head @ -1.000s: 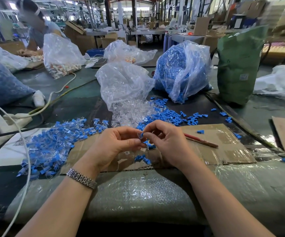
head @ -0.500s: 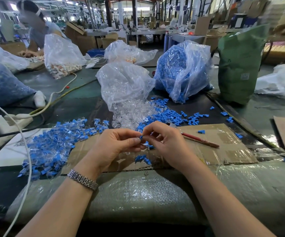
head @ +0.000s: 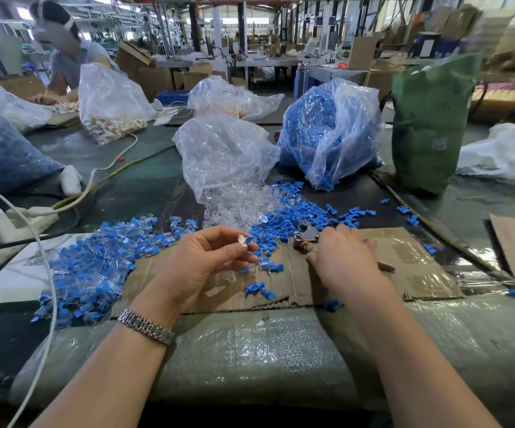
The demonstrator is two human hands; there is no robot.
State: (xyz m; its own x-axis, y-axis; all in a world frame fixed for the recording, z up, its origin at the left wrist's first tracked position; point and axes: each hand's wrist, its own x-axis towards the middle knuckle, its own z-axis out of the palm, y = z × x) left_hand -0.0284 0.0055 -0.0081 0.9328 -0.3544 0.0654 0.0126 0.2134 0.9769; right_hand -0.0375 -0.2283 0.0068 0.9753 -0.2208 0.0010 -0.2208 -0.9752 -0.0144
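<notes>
left hand (head: 206,264) held just above the cardboard sheet (head: 419,273), its grip pinching a small blue-and-clear piece (head: 247,240) between thumb and fingertips; right hand (head: 345,257) low on the cardboard, grip curled round the pliers (head: 308,235); loose blue pieces (head: 296,214) heaped just beyond on the counter (head: 145,180).

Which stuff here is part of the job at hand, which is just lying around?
In the job: left hand pinching a blue-and-clear part; right hand gripping pliers; loose blue parts; clear parts; cardboard.
Lying about: green bag; white bag; bag of orange-white pieces.
</notes>
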